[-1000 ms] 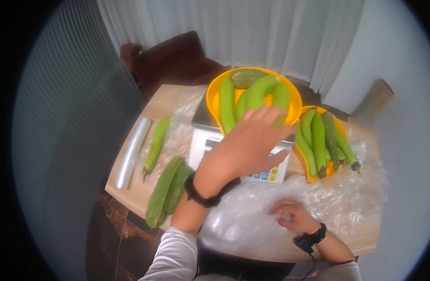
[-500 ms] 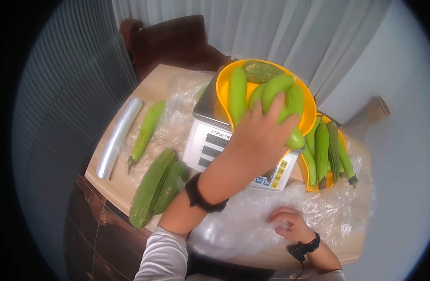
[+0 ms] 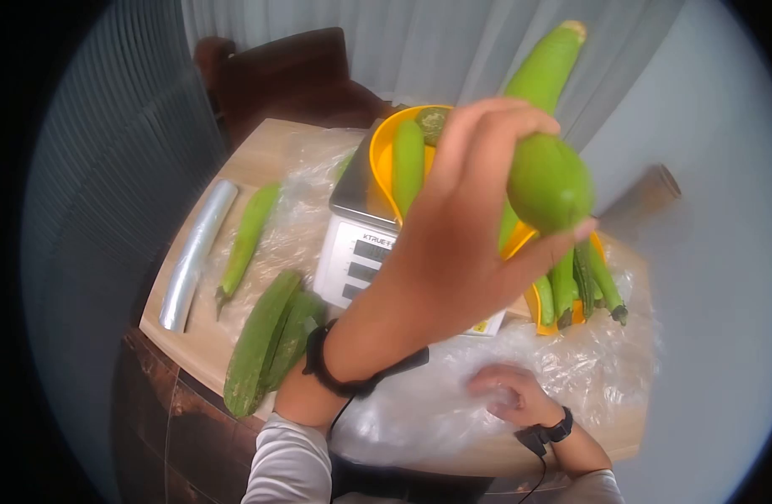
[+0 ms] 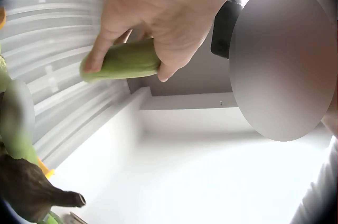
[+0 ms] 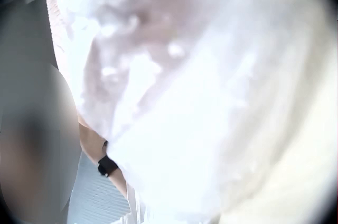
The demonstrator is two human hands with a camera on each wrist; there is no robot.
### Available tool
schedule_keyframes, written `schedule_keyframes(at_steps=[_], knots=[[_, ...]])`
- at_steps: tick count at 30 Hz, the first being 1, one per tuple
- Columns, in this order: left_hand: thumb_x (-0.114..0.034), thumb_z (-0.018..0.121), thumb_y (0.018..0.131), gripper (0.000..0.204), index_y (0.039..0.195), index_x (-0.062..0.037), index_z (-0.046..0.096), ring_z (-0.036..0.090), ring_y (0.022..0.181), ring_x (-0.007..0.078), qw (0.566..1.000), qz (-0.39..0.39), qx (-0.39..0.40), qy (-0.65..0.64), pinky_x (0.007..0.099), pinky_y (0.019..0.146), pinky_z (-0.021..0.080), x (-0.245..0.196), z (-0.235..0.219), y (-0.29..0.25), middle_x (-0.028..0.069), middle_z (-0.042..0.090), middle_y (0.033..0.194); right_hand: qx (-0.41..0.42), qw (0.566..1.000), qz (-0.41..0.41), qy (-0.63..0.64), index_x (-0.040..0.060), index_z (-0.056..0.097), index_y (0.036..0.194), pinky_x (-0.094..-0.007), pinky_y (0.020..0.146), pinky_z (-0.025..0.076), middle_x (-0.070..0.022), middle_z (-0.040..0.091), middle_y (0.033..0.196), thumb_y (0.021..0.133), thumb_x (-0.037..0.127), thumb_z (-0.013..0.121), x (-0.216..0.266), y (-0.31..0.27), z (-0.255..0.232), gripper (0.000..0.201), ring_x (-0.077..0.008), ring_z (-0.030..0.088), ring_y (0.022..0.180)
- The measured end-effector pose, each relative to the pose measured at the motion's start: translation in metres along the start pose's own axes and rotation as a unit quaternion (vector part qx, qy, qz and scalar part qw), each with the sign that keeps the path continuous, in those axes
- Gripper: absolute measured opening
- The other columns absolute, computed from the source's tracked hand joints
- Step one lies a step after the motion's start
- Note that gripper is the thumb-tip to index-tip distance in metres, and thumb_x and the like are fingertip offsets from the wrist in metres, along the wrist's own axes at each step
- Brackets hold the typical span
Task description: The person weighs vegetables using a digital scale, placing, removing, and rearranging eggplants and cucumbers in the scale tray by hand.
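Note:
My left hand (image 3: 461,235) grips a light green eggplant (image 3: 550,181), raised above the scale with its narrow end pointing up and away. In the left wrist view, fingers and thumb wrap round that eggplant (image 4: 129,61). Below it, a yellow pan (image 3: 382,164) on the white digital scale (image 3: 339,260) holds more green vegetables, partly hidden by the hand. Low on the table's front, my right hand (image 3: 520,399) holds a bunched part of a clear plastic bag (image 3: 403,412) between curled fingers. Blurred plastic (image 5: 174,139) fills most of the right wrist view.
A second yellow pan (image 3: 547,328) with several eggplants stands right of the scale. At left lie a roll of plastic film (image 3: 197,260), a single eggplant (image 3: 250,239) and ridged dark green gourds (image 3: 260,344). Plastic sheeting (image 3: 587,370) covers the right side.
The left hand has reached into the pan on the scale, taken hold of an eggplant and lifted it up toward the camera. The right hand stays nearly where it was on the plastic.

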State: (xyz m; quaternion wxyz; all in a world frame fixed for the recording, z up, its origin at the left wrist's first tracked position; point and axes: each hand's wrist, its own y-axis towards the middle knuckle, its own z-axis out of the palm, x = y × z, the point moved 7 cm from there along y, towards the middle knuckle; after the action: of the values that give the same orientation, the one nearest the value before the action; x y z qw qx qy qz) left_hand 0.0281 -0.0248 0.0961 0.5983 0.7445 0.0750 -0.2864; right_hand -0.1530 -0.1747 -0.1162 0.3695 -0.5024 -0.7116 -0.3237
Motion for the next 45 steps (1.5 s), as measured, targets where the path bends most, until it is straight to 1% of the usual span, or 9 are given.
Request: schedule_keyframes(at_steps=[4, 6, 11, 15, 17, 19, 20, 31, 45], knots=[[-0.014, 0.089, 0.075, 0.070, 0.132, -0.0034, 0.052, 0.053, 0.126, 0.0318, 0.998, 0.055, 0.038, -0.019, 0.0407, 0.102, 0.047, -0.020, 0.011, -0.005, 0.0204, 0.048, 0.138, -0.070, 0.993, 0.015, -0.091, 0.0036, 0.051, 0.143, -0.0426, 0.106, 0.044, -0.0153, 0.063, 0.133, 0.090, 0.045, 0.066, 0.070, 0.013, -0.051, 0.069, -0.0324, 0.060, 0.123], [-0.013, 0.083, 0.075, 0.070, 0.135, -0.0066, 0.048, 0.052, 0.123, 0.0442, 0.992, 0.009, 0.094, -0.084, 0.0459, 0.102, 0.048, -0.025, 0.023, -0.012, 0.0230, 0.041, 0.138, -0.273, 0.961, -0.011, 0.042, 0.0034, 0.039, 0.153, -0.0432, 0.107, 0.044, -0.0169, 0.061, 0.135, 0.094, 0.057, 0.061, 0.093, 0.009, -0.082, 0.083, -0.0323, 0.059, 0.126], [-0.009, 0.082, 0.079, 0.074, 0.143, -0.0034, 0.044, 0.047, 0.135, 0.0428, 0.960, 0.022, 0.227, -0.161, 0.0495, 0.110, 0.044, -0.058, 0.076, -0.045, 0.0224, 0.040, 0.144, -0.479, 0.871, -0.031, 0.104, 0.0060, 0.022, 0.161, -0.0387, 0.100, 0.050, -0.0176, 0.048, 0.142, 0.092, 0.058, 0.065, 0.129, 0.030, -0.125, 0.097, -0.0293, 0.062, 0.117], [-0.011, 0.075, 0.084, 0.058, 0.135, 0.0019, 0.051, 0.054, 0.132, 0.0388, 0.952, 0.148, 0.265, 0.045, 0.0440, 0.106, 0.049, -0.068, 0.094, -0.059, 0.0230, 0.042, 0.143, -0.449, 0.871, -0.008, 0.200, 0.0079, 0.027, 0.160, -0.0359, 0.097, 0.052, -0.0146, 0.049, 0.133, 0.096, 0.028, 0.060, 0.121, 0.033, -0.138, 0.075, -0.0254, 0.062, 0.110], [-0.017, 0.074, 0.086, 0.050, 0.129, 0.0019, 0.056, 0.059, 0.123, 0.0348, 0.954, 0.110, 0.275, 0.042, 0.0428, 0.099, 0.053, -0.061, 0.091, -0.063, 0.0201, 0.046, 0.141, -0.449, 0.870, 0.013, 0.200, 0.0105, 0.031, 0.160, -0.0346, 0.099, 0.051, -0.0149, 0.049, 0.135, 0.091, 0.010, 0.056, 0.106, 0.028, -0.152, 0.073, -0.0257, 0.062, 0.111], [-0.021, 0.076, 0.086, 0.048, 0.125, 0.0001, 0.058, 0.062, 0.114, 0.0338, 0.922, -0.006, 0.384, 0.045, 0.0430, 0.092, 0.053, -0.040, 0.086, -0.060, 0.0176, 0.051, 0.137, -0.444, 0.891, 0.090, -0.013, 0.0140, 0.034, 0.159, -0.0344, 0.100, 0.049, -0.0154, 0.051, 0.134, 0.086, 0.003, 0.057, 0.090, 0.025, -0.169, 0.078, -0.0262, 0.061, 0.109], [-0.025, 0.076, 0.086, 0.047, 0.123, -0.0007, 0.058, 0.062, 0.109, 0.0361, 0.943, 0.031, 0.321, 0.078, 0.0436, 0.090, 0.052, -0.033, 0.075, -0.053, 0.0189, 0.056, 0.130, -0.432, 0.880, 0.118, -0.158, 0.0190, 0.028, 0.162, -0.0353, 0.099, 0.049, -0.0165, 0.053, 0.132, 0.081, -0.003, 0.058, 0.085, 0.024, -0.179, 0.089, -0.0277, 0.061, 0.107], [-0.043, 0.074, 0.087, 0.064, 0.126, 0.0061, 0.058, 0.049, 0.129, 0.0458, 0.837, -0.136, 0.336, 0.411, 0.0513, 0.110, 0.039, 0.030, 0.051, -0.051, 0.0278, 0.053, 0.135, -0.416, 0.885, 0.170, -0.121, 0.0230, 0.013, 0.165, -0.0365, 0.094, 0.052, -0.0172, 0.056, 0.127, 0.074, -0.008, 0.066, 0.000, 0.004, -0.224, 0.109, -0.0264, 0.061, 0.106], [-0.037, 0.078, 0.081, 0.060, 0.110, 0.0136, 0.064, 0.040, 0.138, 0.0492, 0.857, -0.101, 0.296, 0.410, 0.0525, 0.116, 0.033, 0.044, 0.056, -0.055, 0.0318, 0.047, 0.142, -0.518, 0.819, 0.208, -0.130, 0.0067, 0.044, 0.152, -0.0372, 0.102, 0.047, -0.0195, 0.059, 0.139, 0.098, 0.011, 0.057, -0.027, -0.020, -0.250, 0.056, -0.0302, 0.063, 0.118]])
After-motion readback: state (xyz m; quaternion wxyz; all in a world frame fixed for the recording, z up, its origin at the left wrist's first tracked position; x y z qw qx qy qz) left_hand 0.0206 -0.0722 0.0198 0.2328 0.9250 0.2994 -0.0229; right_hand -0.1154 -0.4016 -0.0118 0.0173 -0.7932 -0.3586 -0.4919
